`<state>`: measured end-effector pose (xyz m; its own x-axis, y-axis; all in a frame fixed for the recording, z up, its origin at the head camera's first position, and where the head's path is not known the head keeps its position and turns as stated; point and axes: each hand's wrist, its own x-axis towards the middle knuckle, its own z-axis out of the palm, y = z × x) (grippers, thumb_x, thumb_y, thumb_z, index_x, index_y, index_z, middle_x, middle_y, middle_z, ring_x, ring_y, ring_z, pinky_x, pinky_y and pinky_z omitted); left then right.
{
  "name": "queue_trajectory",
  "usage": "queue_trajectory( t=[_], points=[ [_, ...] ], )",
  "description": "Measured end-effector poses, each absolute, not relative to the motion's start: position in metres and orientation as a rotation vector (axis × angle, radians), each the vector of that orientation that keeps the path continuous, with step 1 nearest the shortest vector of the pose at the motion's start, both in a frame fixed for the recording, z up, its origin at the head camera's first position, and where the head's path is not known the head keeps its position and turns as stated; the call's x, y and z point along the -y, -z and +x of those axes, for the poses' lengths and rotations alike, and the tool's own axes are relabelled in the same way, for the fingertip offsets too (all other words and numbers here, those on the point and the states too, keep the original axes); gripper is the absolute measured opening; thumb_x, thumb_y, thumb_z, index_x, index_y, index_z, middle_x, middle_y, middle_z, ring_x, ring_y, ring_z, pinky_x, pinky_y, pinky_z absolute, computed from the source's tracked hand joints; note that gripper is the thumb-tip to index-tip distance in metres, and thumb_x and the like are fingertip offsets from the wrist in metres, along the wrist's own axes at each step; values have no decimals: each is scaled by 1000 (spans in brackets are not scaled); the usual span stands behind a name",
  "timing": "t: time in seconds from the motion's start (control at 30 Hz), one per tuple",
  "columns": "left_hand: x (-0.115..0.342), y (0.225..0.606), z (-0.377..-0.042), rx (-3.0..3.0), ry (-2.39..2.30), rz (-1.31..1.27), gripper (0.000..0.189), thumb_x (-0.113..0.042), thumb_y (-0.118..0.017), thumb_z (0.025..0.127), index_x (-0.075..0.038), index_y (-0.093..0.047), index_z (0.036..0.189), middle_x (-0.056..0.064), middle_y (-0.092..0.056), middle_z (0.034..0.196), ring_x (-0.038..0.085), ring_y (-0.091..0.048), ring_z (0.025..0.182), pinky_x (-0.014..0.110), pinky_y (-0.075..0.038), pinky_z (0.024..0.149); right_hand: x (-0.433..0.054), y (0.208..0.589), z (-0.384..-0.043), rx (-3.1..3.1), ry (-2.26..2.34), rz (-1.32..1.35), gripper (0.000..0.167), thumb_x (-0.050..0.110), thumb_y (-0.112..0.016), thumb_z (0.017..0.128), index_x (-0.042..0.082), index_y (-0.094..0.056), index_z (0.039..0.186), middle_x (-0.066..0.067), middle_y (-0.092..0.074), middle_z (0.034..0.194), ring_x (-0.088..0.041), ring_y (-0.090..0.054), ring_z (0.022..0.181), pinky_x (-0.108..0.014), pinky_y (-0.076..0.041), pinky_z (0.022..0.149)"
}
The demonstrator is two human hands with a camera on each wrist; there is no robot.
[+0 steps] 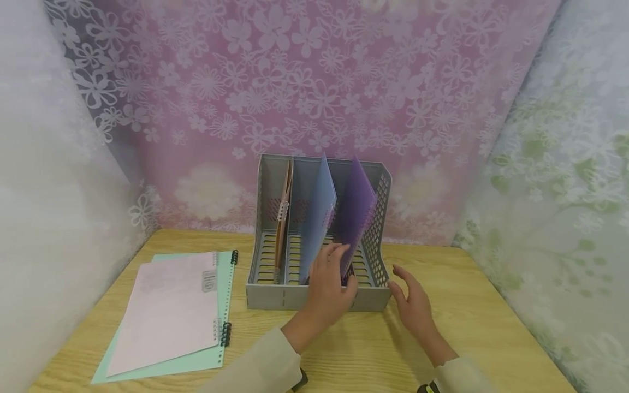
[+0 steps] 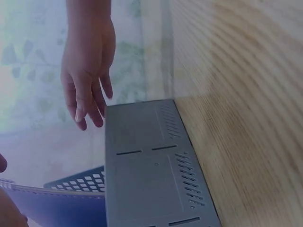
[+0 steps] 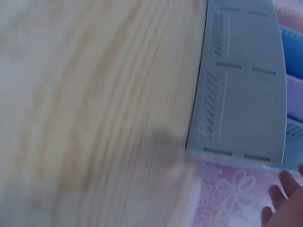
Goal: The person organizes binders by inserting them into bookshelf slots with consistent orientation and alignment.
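Observation:
My left hand (image 1: 326,284) is at the front of a grey slatted file rack (image 1: 319,297), its fingers spread beside the lower edge of a purple notebook (image 1: 360,207). The thumb lies on the notebook's other side, and the left wrist view shows a small gap between them. Left of that hand, a light blue notebook (image 1: 318,213) stands in the same wide compartment. A brown notebook (image 1: 282,224) stands in the narrow left compartment. My right hand (image 1: 415,305) has loosely bent fingers near the rack's front right corner and holds nothing; contact there is unclear.
Left of the rack, a pale pink notebook (image 1: 172,311) lies on a mint green one (image 1: 227,300) with black rings. Both rest on the wooden table (image 1: 491,327). A pink flowered curtain (image 1: 314,82) hangs behind, with pale curtains on both sides.

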<state>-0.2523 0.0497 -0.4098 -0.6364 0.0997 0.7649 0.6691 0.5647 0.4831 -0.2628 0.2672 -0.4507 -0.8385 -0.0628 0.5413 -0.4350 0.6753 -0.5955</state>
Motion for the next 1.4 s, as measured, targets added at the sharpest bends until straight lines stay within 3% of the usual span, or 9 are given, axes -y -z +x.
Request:
queue_trajectory(
  t=[0.27, 0.37, 0.5, 0.8, 1.03, 1.23, 1.4],
  points=[
    [-36, 403, -228, 2060, 1046, -890, 24, -7, -63, 90, -7, -61, 114, 7, -56, 117, 20, -56, 110, 34, -51, 90, -246, 450, -254, 2137, -1067, 329, 25, 0, -68, 90, -6, -61, 113, -13, -66, 98, -15, -58, 90, -19, -45, 76],
    [-30, 401, -219, 2084, 1044, -978, 19, -8, -62, 91, -7, -64, 110, 4, -59, 113, 17, -58, 107, 28, -51, 90, -237, 447, -250, 2054, -1111, 406, 19, -5, -68, 87, -6, -62, 106, -11, -65, 88, -5, -57, 80, -10, -45, 71],
    [-22, 401, -208, 2090, 1047, -1076, 15, -9, -62, 92, -7, -64, 107, 3, -61, 108, 15, -60, 102, 24, -50, 90, -226, 442, -242, 2003, -1143, 514, 19, -12, -67, 84, -6, -63, 102, -10, -65, 85, -1, -57, 77, -10, -47, 69],
    [8, 412, -195, 2204, 1062, -1180, 15, -9, -60, 94, -9, -64, 108, -3, -64, 104, 8, -60, 97, 19, -49, 88, -208, 440, -231, 2052, -1168, 608, 22, -14, -68, 81, -1, -63, 99, -7, -67, 83, -4, -58, 70, -12, -48, 64],
    [29, 415, -189, 2369, 1166, -1191, 12, -10, -57, 98, -9, -65, 107, -5, -65, 100, 4, -60, 90, 22, -53, 82, -184, 425, -208, 2123, -1135, 684, 18, -16, -68, 79, -5, -63, 92, -9, -67, 81, -9, -61, 70, -22, -53, 62],
    [44, 419, -191, 2450, 1168, -1158, 12, -13, -56, 99, -13, -64, 108, -7, -65, 103, 4, -60, 91, 26, -54, 81, -169, 412, -195, 2151, -1154, 781, 22, -17, -68, 78, -5, -63, 96, -13, -67, 84, -13, -65, 74, -26, -56, 65],
    [58, 418, -199, 2437, 1166, -1129, 13, -13, -56, 99, -14, -63, 110, -6, -65, 105, 6, -60, 93, 30, -54, 80, -165, 423, -202, 2174, -1228, 823, 24, -14, -68, 80, -7, -63, 102, -16, -68, 90, -19, -67, 76, -29, -57, 68]
  ],
)
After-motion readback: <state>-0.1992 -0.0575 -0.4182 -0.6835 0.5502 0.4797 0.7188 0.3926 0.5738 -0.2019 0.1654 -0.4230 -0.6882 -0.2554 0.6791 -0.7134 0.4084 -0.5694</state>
